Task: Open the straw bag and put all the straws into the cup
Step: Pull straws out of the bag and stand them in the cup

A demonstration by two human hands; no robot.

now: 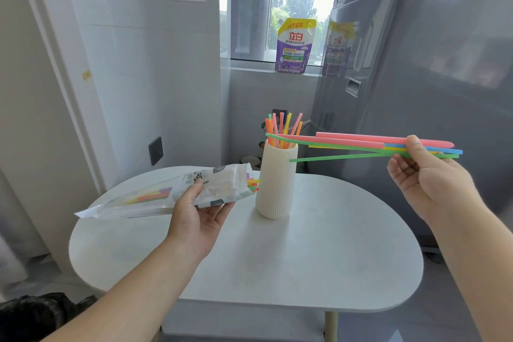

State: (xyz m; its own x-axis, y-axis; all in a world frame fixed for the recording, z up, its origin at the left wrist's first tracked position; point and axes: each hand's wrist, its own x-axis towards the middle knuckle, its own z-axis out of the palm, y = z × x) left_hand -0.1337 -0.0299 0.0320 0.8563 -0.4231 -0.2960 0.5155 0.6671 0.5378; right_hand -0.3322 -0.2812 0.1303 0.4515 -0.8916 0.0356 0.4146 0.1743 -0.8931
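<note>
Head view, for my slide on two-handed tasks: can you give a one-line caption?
Left hand holds the opened straw bag while right hand carries straws toward the ribbed cup.

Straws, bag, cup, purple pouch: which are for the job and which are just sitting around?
For the job:
straw bag in left hand
bunch of straws in right hand
cup

Just there:
purple pouch
fridge
table

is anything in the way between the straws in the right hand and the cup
Nothing separate blocks them. The right hand holds the bunch of straws level, tips at the cup mouth, where upright straws already crowd the opening.
</note>
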